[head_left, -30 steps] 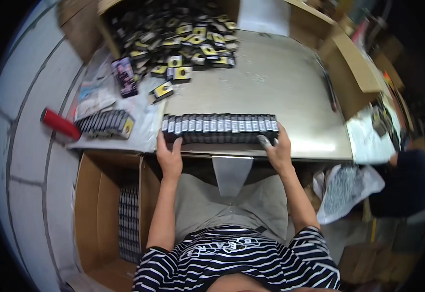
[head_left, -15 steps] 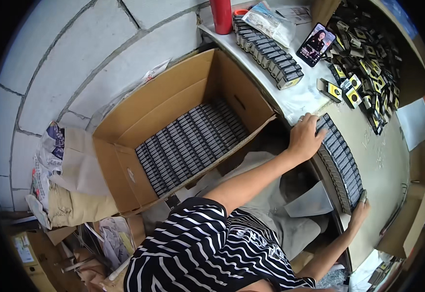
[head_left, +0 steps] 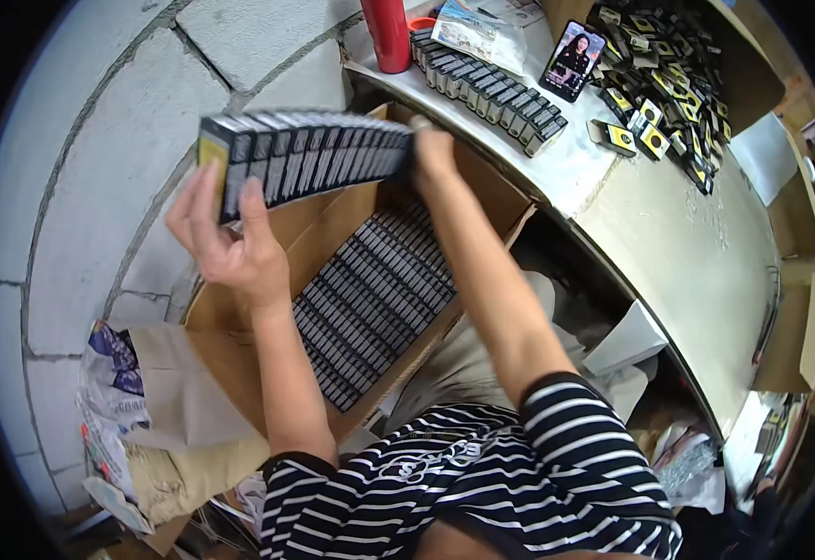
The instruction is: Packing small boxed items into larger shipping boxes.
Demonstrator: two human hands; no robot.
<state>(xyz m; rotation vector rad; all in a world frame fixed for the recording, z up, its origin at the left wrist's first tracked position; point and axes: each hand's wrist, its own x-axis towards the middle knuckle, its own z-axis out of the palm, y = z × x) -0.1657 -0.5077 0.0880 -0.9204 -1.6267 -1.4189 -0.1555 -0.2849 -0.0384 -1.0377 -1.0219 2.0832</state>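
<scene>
Hands are squeezing a long row of small dark boxes (head_left: 309,161) from both ends, carrying it in the air above an open cardboard carton (head_left: 239,336) that is sitting on the floor beside the counter (head_left: 696,271). The left hand (head_left: 230,247) is pressing the yellow-faced end with its fingers (head_left: 204,191) curled around it, and the right hand (head_left: 431,149) is pushing flat against the other end, so both are clamped on the row. Nothing is supporting the middle of the row, so steady inward pressure seems the main point here; a slack moment would probably be letting the centre boxes drop out. Keeping the row level and straight looks wise, since it is tilting slightly down toward the right hand.

Inside the carton, packed rows (head_left: 375,299) are already lying side by side, with bare cardboard showing toward the far wall. Lowering both ends together, parallel to those rows, would likely be keeping the line tidy.

On the counter another row of boxes (head_left: 491,93) is lying near a red cylinder (head_left: 386,33), a phone (head_left: 572,61) and a loose heap of boxes (head_left: 678,84).
</scene>
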